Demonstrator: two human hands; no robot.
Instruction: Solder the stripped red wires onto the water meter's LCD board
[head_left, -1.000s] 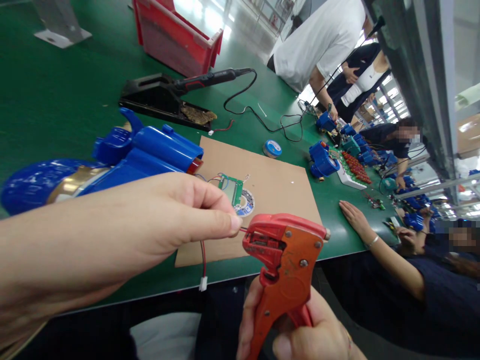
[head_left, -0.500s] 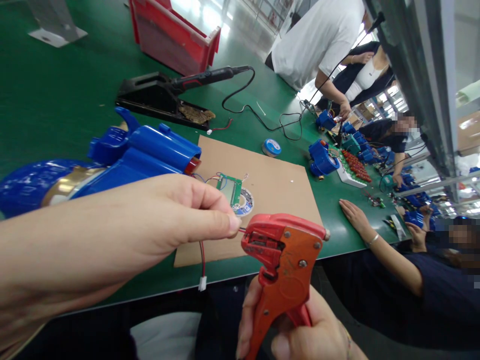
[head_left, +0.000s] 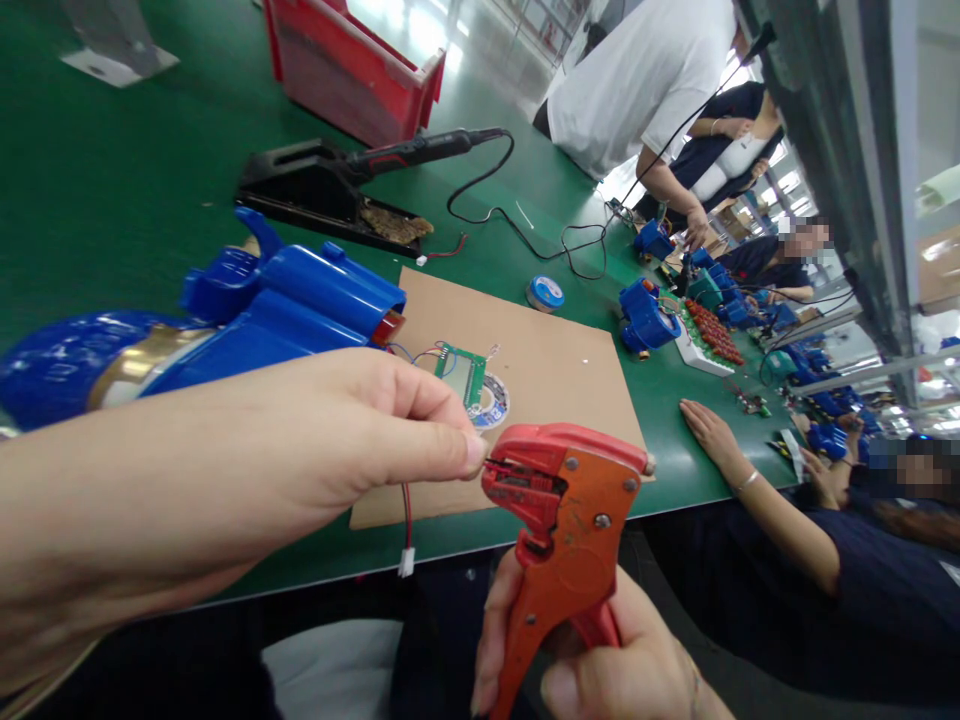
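My right hand point(head_left: 600, 640) is wrapped round the handles of a red and orange wire stripper point(head_left: 574, 530). Its jaws face left, close to the fingertips of my left hand point(head_left: 390, 425). Between thumb and forefinger, that hand pinches a thin red and black wire point(head_left: 407, 510); a white connector point(head_left: 406, 562) dangles from its lower end. The wire's tip is at the stripper's jaws, and I cannot tell how deep it sits. Behind my hands a green circuit board point(head_left: 461, 372) lies partly over a round printed ring point(head_left: 493, 402) on a cardboard sheet point(head_left: 555, 360).
A blue meter housing point(head_left: 300, 300) lies at left. Beyond it are a soldering iron point(head_left: 420, 150) in its black stand point(head_left: 300, 185), a red bin point(head_left: 352, 80) and a solder reel point(head_left: 545, 293). At right, a co-worker's hand point(head_left: 712, 435) rests on the green table; more blue housings point(head_left: 646, 318) stand farther off.
My left fingertips and the stripper's jaws have come slightly closer together, so less wire shows between them. The view has shifted a little.
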